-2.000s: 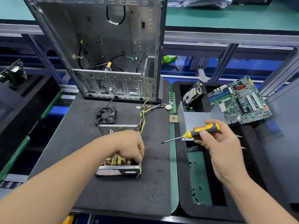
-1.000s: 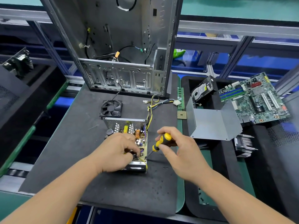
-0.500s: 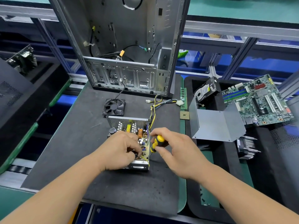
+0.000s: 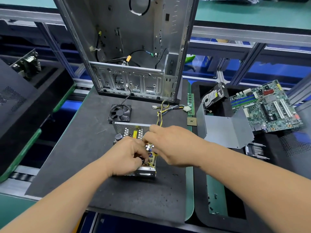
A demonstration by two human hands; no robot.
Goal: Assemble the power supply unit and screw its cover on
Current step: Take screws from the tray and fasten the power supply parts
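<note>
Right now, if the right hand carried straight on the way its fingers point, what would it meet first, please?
The right hand reaches left and away over the open power supply unit. Straight on, it would probably meet the unit's perforated far wall first, then the black fan; its height above them is unclear.

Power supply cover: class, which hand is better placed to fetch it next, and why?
Probably the right hand: the grey metal cover lies on its side, in the foam tray, while the left hand grips the power supply unit.
</note>
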